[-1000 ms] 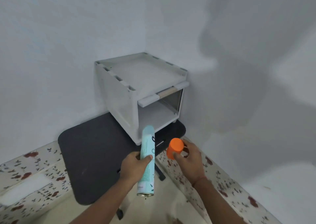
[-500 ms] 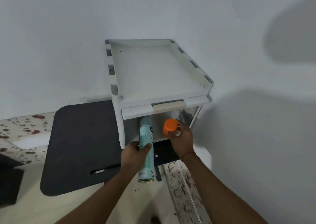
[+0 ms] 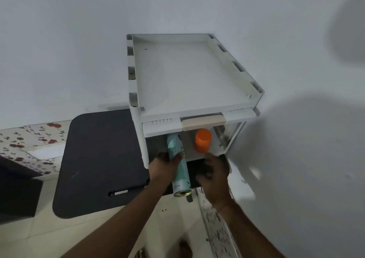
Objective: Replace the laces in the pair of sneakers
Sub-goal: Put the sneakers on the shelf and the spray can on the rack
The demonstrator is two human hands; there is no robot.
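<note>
No sneakers or laces are in view. My left hand point(image 3: 164, 165) grips a tall teal spray can point(image 3: 180, 180) around its middle. The can is tilted, with its top end inside the open front of a white storage cabinet point(image 3: 189, 76) and its metal base pointing back at me. An orange cap point(image 3: 203, 140) stands on the shelf inside that opening, under the beige handle. My right hand point(image 3: 214, 173) hovers just below the cap, back of the hand up, holding nothing.
The cabinet stands in a corner between two white walls, on a black rounded tabletop point(image 3: 98, 159). A dark piece of furniture point(image 3: 17, 188) is at the left edge. Flower-patterned skirting tiles point(image 3: 29, 139) line the walls. Pale floor tiles and my toes point(image 3: 185, 248) lie below.
My head moved closer and over the cabinet. The right hand let go of the orange cap inside the cabinet and drew back. The left hand pushed the can's top into the opening.
</note>
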